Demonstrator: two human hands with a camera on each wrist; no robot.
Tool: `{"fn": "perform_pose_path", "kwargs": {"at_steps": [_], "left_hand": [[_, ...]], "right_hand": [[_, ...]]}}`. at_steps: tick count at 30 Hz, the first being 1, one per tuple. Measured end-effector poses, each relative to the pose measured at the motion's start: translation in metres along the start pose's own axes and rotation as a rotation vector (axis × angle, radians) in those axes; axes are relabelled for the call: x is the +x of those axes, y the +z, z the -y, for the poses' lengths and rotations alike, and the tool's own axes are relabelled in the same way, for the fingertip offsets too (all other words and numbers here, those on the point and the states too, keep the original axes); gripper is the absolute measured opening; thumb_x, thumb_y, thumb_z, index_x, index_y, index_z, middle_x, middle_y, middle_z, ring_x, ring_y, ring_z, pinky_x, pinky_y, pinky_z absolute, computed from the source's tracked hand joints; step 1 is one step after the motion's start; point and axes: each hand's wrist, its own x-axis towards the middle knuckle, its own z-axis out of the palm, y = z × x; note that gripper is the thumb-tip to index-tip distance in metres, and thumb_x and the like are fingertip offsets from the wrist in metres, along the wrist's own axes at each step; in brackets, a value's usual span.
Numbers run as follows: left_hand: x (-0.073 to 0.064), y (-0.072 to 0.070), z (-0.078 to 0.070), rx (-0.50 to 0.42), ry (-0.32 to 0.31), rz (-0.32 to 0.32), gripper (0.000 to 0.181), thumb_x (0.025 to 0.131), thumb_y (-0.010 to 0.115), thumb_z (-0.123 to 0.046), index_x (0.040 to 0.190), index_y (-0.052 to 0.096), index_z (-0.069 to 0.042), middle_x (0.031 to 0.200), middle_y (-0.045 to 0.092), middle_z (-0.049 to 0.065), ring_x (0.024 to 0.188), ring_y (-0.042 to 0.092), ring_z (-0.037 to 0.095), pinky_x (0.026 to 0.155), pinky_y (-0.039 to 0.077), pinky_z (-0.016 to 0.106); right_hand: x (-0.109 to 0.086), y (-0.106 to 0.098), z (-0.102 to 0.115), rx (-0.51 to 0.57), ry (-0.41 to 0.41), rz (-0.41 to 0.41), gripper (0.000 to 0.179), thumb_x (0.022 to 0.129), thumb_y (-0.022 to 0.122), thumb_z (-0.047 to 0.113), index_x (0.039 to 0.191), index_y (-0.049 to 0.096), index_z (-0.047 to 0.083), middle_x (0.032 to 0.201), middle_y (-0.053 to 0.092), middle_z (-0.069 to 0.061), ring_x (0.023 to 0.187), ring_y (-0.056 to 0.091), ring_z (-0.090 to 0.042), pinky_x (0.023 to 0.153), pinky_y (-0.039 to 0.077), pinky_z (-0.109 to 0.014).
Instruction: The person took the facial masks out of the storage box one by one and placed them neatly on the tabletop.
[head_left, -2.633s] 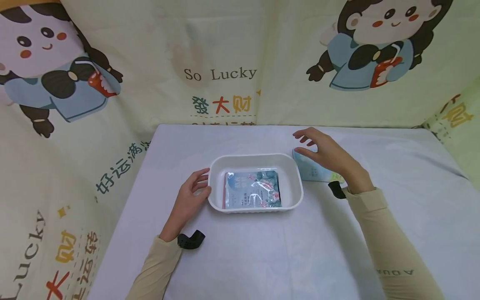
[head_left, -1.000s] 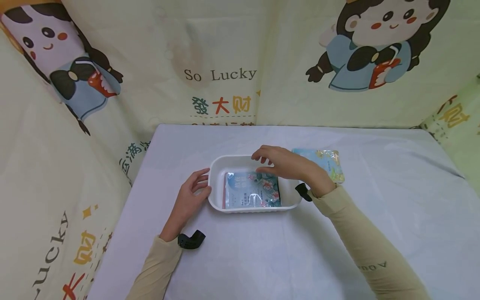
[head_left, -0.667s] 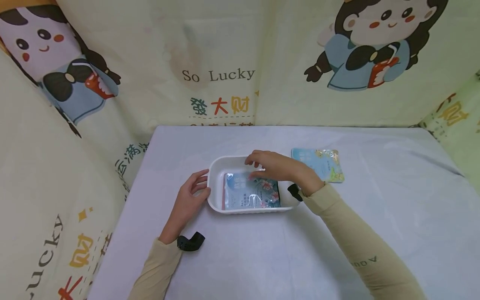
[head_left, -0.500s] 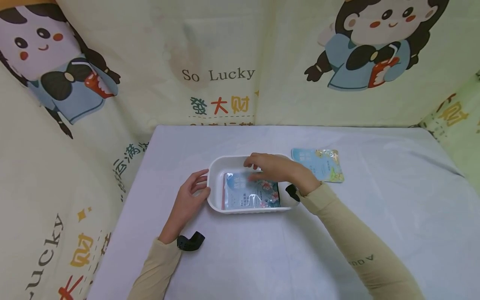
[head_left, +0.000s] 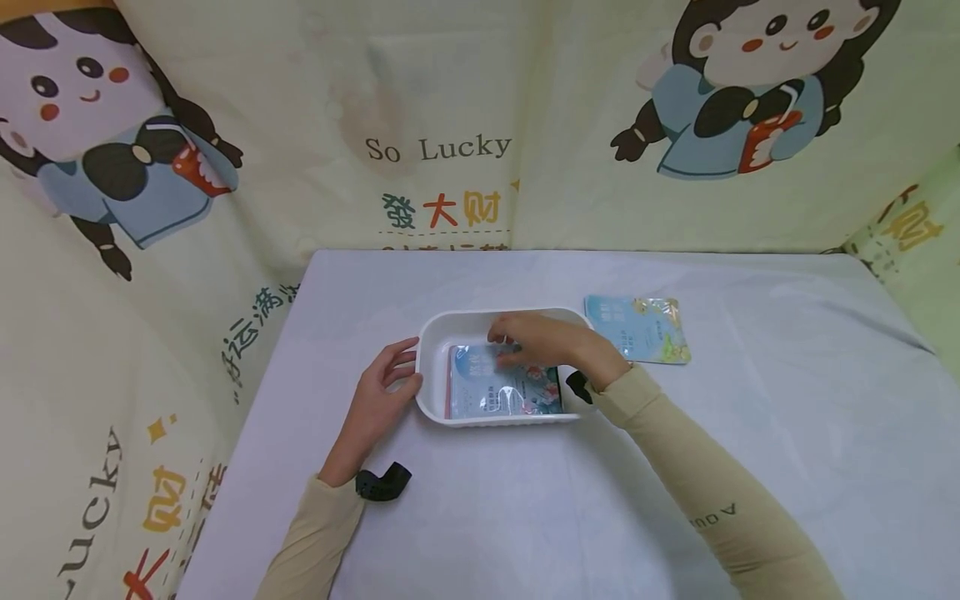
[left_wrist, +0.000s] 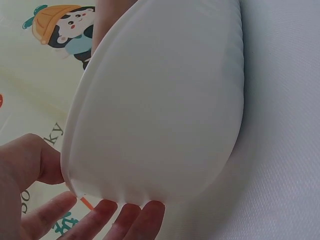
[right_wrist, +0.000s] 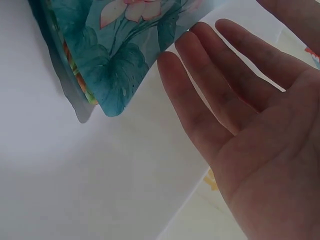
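"Was the tray [head_left: 465, 329] patterned?"
"No, plain white. The packet inside [head_left: 495, 387] was pale blue, with a print of pink flowers and teal leaves."
"And the other packet [head_left: 637, 331]?"
"Light blue, turning yellow and green at one end."
"The surface [head_left: 480, 517]?"
"White, faintly lilac. The curtain [head_left: 450, 83] was cream with a cartoon print, and the sleeves [head_left: 705, 467] were beige."

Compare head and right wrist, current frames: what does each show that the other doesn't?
Head only: left hand at the left end of the white tray, light-blue packet on the table.

Right wrist only: palm side of the right hand, orange-green edge beneath the lotus-print packet.

Both: right hand, lotus-print packet, printed backdrop.
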Motion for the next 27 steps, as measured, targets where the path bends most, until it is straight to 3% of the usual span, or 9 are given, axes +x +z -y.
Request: {"fn": "perform_pose_path", "kwargs": {"at_steps": [6, 17, 27], "left_hand": [[-0.0004, -0.0005, -0.0002, 0.002, -0.001, -0.001, 0.052, 0.094, 0.064, -0.015, 0.144, 0.049, -0.022, 0.137, 0.058, 0.008, 0.123, 0.06, 0.026, 0.101, 0.051, 0.044], [0.0005, -0.0003, -0.0013, -0.003, 0.007, 0.002, 0.052, 0.095, 0.064, -0.016, 0.144, 0.049, -0.022, 0.137, 0.058, 0.008, 0.122, 0.06, 0.025, 0.1, 0.052, 0.043], [0.0005, 0.0, -0.0011, 0.001, 0.007, -0.004, 0.051, 0.094, 0.064, -0.017, 0.143, 0.049, -0.022, 0.137, 0.058, 0.008, 0.122, 0.061, 0.025, 0.099, 0.052, 0.043]], "right_hand": [[0.0039, 0.002, -0.0005, -0.039, -0.019, 0.007, 0.041, 0.093, 0.07, 0.021, 0.128, 0.061, 0.002, 0.124, 0.061, -0.01, 0.109, 0.057, -0.023, 0.102, 0.049, -0.039], [0.0046, 0.0044, 0.0028, -0.056, 0.023, -0.004, 0.041, 0.093, 0.069, 0.02, 0.13, 0.063, 0.002, 0.127, 0.06, -0.011, 0.111, 0.057, -0.022, 0.103, 0.049, -0.039], [0.0043, 0.0066, 0.0026, -0.111, -0.043, -0.044, 0.036, 0.093, 0.07, 0.018, 0.125, 0.067, 0.003, 0.12, 0.062, -0.011, 0.106, 0.058, -0.022, 0.098, 0.05, -0.038]]}}
